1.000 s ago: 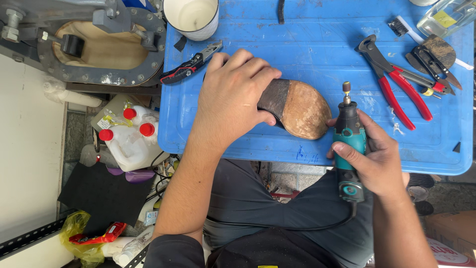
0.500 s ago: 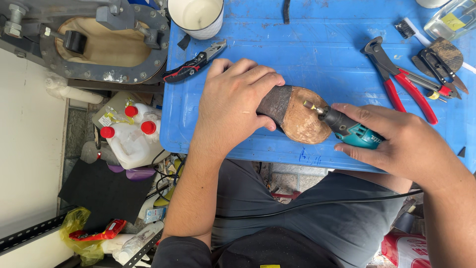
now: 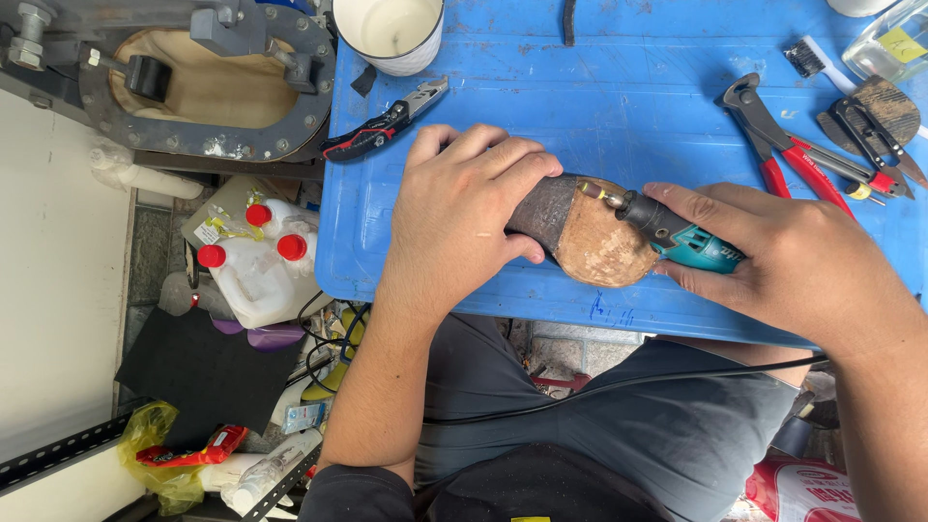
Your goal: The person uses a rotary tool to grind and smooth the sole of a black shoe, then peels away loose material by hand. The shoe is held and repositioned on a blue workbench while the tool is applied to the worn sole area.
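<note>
My left hand [image 3: 464, 208] presses down on a shoe [image 3: 580, 237] lying sole-up on the blue table [image 3: 628, 97]; the worn brown front of the sole shows beside my fingers. My right hand [image 3: 783, 261] grips a small teal and black rotary tool [image 3: 677, 232], held nearly flat, with its tip touching the sole near the dark heel part. The tool's black cord [image 3: 619, 387] runs across my lap.
A red and black utility knife [image 3: 387, 121] and a white cup [image 3: 391, 29] lie at the back left. Red-handled pincers [image 3: 773, 145], scissors [image 3: 880, 135] and a brush [image 3: 807, 53] sit at the right. White bottles with red caps [image 3: 256, 266] stand on the floor at left.
My right hand brought the rotary tool from upright at the table's near edge down onto the sole, tip now against it. The left hand stays on the shoe.
</note>
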